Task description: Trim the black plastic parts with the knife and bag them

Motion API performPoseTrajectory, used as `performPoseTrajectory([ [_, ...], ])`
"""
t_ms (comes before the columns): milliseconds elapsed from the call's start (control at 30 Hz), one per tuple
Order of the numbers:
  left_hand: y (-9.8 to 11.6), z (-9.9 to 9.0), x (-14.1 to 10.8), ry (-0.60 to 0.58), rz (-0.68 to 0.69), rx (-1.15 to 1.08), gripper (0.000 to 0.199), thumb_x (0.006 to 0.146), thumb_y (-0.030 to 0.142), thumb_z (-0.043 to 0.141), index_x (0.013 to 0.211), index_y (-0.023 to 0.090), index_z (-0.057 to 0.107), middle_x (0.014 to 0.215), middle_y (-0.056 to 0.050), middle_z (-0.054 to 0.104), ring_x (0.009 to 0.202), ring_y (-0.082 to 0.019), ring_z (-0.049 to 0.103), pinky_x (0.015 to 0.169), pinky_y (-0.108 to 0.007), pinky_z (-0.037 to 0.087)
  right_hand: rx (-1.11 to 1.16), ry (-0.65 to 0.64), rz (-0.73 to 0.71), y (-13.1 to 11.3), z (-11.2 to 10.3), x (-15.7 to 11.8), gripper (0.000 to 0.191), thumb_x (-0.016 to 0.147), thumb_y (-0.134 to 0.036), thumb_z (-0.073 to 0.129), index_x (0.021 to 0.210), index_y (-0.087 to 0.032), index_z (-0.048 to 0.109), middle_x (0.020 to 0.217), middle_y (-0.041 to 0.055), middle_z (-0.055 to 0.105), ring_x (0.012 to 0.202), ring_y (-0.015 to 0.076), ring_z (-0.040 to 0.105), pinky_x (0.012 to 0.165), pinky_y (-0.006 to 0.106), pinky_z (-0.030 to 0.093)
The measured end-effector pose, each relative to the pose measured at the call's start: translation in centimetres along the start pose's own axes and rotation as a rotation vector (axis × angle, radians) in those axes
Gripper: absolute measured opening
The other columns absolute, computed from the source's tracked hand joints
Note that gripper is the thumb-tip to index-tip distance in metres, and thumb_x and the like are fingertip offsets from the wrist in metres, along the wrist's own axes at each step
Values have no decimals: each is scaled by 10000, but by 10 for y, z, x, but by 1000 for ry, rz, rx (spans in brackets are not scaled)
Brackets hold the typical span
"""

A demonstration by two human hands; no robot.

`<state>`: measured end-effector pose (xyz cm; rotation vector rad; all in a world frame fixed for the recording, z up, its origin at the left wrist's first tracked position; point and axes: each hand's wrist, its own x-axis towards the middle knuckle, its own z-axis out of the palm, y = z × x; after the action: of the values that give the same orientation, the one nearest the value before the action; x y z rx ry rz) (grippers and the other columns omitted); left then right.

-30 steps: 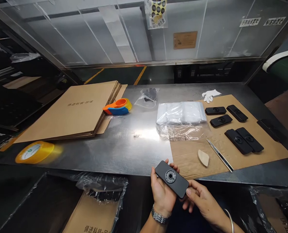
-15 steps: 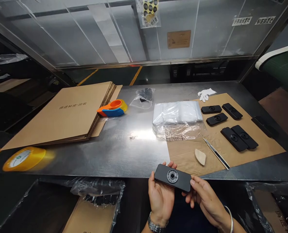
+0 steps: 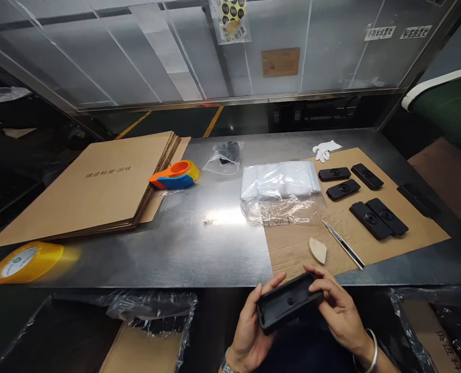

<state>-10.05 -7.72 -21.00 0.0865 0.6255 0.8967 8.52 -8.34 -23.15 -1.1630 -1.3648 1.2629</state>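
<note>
Between my hands, just off the table's front edge, is a black rectangular plastic housing (image 3: 287, 305), tilted so its hollow inner side with a small round hole shows. My left hand (image 3: 251, 326) grips its left end, thumb and fingers at the rim. Around the right end my right hand (image 3: 337, 305) is closed, fingertips at the upper corner. Beyond them on a cardboard sheet (image 3: 401, 246) lie a tan wedge-shaped piece (image 3: 317, 250) and a slim craft knife (image 3: 343, 244). Several similar black housings (image 3: 378, 218) rest farther right, round discs facing up.
A plastic-wrapped white stack (image 3: 280, 181) lies mid-table, a white glove (image 3: 326, 150) behind it. At left are flat cardboard sheets (image 3: 98, 186), an orange-blue tape dispenser (image 3: 176, 175) and a yellow tape roll (image 3: 26, 262). Plastic-lined boxes (image 3: 148, 342) stand below the front edge.
The housing has been turned over, from its disc side to its hollow side, and tilted with its right end higher. My right hand has moved up to its upper corner. The view shifted slightly.
</note>
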Motion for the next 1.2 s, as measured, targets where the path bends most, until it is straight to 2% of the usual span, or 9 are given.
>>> performPoseTrajectory([
  [100,-4,1,-3,-43,17,128,373,839,302,438,1132,125,585,933,-145,670,729,-289,669,506,-282,498,132,61,45,1,2,4,260,872,-255,473,1117,-318,533,1313,48,464,1219,207,415,1018,375,331],
  [167,-7,3,-4,-28,64,176,352,814,241,469,1130,139,589,928,-136,664,713,-280,668,487,-265,492,232,92,124,0,4,6,313,865,-284,491,1177,-308,503,1290,61,501,1209,207,431,1028,390,321],
  [267,-7,6,-5,36,104,231,359,816,186,458,1154,156,575,960,-134,654,751,-266,661,520,-266,504,382,106,211,-2,5,9,335,832,-285,544,1167,-283,532,1264,62,537,1202,217,440,1033,398,309],
  [433,-4,3,-3,18,85,281,352,829,255,455,1141,161,588,968,-150,654,719,-280,660,461,-261,490,563,125,303,-7,1,12,341,790,-336,580,1112,-222,595,1220,97,573,1164,267,470,976,430,358],
  [567,-5,1,-3,41,62,291,380,846,335,423,1136,159,594,950,-147,652,701,-284,659,443,-260,480,559,155,372,-10,0,14,330,785,-343,602,1092,-222,610,1171,98,605,1132,261,493,985,432,335],
  [700,-5,3,-4,52,39,290,398,849,369,409,1135,164,594,954,-146,653,713,-284,657,448,-261,481,539,154,373,-12,0,13,350,766,-350,628,1093,-226,610,1166,91,608,1138,254,488,1008,431,312],
  [967,-5,3,-3,72,52,322,372,852,345,411,1111,160,604,933,-147,660,679,-277,662,428,-257,481,533,154,340,-14,-1,10,366,747,-351,648,1089,-227,612,1171,95,608,1153,256,482,1025,443,296],
  [1200,-7,2,-3,60,49,307,344,848,304,429,1111,159,598,921,-150,665,668,-272,669,424,-255,496,541,175,375,-14,0,10,335,745,-342,647,1062,-234,626,1138,82,627,1107,247,515,1004,429,320],
])
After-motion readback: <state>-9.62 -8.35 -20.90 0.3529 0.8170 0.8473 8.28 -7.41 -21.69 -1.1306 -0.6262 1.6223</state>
